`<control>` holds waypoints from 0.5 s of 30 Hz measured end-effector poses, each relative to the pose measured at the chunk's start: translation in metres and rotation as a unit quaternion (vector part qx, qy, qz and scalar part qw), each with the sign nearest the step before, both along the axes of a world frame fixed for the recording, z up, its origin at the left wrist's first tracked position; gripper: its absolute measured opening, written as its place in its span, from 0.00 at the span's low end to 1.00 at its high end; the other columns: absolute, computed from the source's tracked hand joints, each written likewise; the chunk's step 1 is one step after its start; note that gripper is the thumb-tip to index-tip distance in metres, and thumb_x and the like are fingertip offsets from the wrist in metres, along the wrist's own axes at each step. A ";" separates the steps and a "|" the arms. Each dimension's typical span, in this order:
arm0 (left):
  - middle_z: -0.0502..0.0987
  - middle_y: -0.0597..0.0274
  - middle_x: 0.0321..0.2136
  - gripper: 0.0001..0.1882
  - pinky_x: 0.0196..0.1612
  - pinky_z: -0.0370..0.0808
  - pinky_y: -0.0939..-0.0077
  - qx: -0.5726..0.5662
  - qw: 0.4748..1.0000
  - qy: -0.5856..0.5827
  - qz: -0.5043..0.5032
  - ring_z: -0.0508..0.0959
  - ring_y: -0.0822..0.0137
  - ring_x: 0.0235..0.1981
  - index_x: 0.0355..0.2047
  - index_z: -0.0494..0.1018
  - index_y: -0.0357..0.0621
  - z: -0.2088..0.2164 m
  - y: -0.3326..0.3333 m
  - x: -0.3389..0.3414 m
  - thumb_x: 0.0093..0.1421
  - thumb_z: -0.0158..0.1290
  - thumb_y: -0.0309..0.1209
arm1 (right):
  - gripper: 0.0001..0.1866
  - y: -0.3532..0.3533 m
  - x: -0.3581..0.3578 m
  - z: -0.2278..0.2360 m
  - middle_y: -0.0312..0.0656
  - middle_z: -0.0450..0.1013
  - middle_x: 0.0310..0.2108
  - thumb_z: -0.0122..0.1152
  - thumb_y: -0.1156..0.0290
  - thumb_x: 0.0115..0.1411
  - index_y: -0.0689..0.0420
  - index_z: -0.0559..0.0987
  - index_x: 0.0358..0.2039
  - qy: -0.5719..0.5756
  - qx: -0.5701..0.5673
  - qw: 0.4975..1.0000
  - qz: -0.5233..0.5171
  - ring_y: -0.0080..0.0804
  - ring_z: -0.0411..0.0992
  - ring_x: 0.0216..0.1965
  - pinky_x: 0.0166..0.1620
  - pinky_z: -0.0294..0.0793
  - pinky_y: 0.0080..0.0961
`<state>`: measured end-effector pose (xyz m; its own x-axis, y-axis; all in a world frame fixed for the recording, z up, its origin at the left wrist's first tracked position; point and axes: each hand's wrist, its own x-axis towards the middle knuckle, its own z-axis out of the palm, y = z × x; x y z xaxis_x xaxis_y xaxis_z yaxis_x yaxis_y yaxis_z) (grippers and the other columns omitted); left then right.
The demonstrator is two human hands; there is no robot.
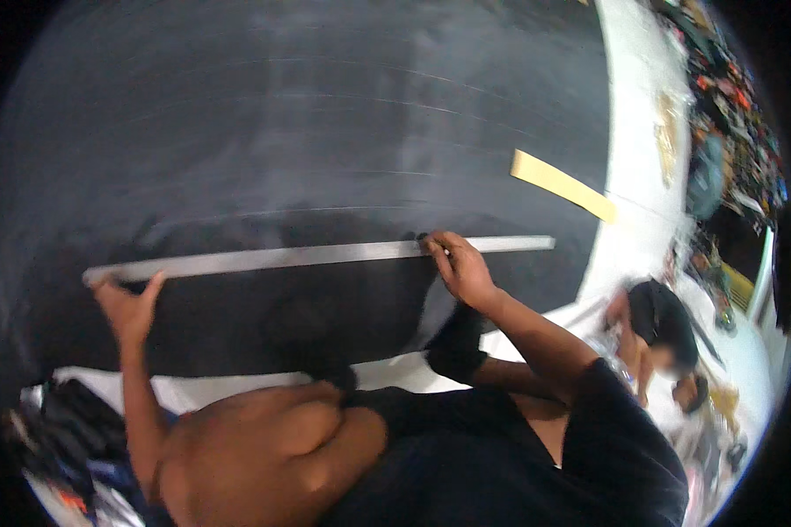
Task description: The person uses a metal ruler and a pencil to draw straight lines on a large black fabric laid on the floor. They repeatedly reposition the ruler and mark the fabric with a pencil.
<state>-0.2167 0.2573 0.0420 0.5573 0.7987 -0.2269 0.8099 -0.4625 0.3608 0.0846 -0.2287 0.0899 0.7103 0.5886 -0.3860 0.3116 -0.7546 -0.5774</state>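
Note:
A long pale metal straightedge lies across a large black sheet marked with several faint light lines. My left hand is at the straightedge's left end, its thumb and fingers spread apart and touching the near edge. Farther right, my right hand is closed in a pinch at the straightedge. Something small and dark shows at its fingertips, too hidden to name. A pale yellow strip rests on the sheet beyond my right hand, its right end reaching over the sheet's edge.
White floor borders the sheet on the right. Another person in dark clothing sits low at the right. Mixed coloured items are heaped at the far right. Dark bundles lie at the lower left.

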 end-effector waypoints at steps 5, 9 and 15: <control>0.55 0.32 0.65 0.60 0.72 0.51 0.55 0.054 0.992 0.113 0.005 0.54 0.41 0.69 0.66 0.51 0.21 -0.023 0.014 -0.015 0.49 0.70 0.53 | 0.14 -0.130 0.044 -0.018 0.42 0.78 0.41 0.54 0.64 0.71 0.62 0.77 0.47 0.025 -0.085 0.962 -0.257 0.31 0.77 0.40 0.44 0.76 0.27; 0.45 0.29 0.69 0.63 0.74 0.44 0.54 0.048 0.985 0.166 0.021 0.43 0.41 0.73 0.67 0.47 0.19 -0.026 0.016 -0.018 0.51 0.67 0.58 | 0.15 -0.209 0.082 -0.035 0.42 0.78 0.40 0.53 0.62 0.72 0.61 0.74 0.48 0.003 -0.068 0.919 -0.388 0.30 0.78 0.40 0.39 0.79 0.29; 0.47 0.29 0.69 0.63 0.74 0.44 0.55 0.048 0.984 0.170 0.016 0.45 0.41 0.73 0.67 0.47 0.18 -0.027 0.017 -0.018 0.52 0.67 0.57 | 0.14 -0.249 0.115 -0.041 0.45 0.77 0.41 0.53 0.63 0.72 0.60 0.72 0.49 -0.005 -0.001 0.839 -0.545 0.35 0.81 0.37 0.35 0.82 0.30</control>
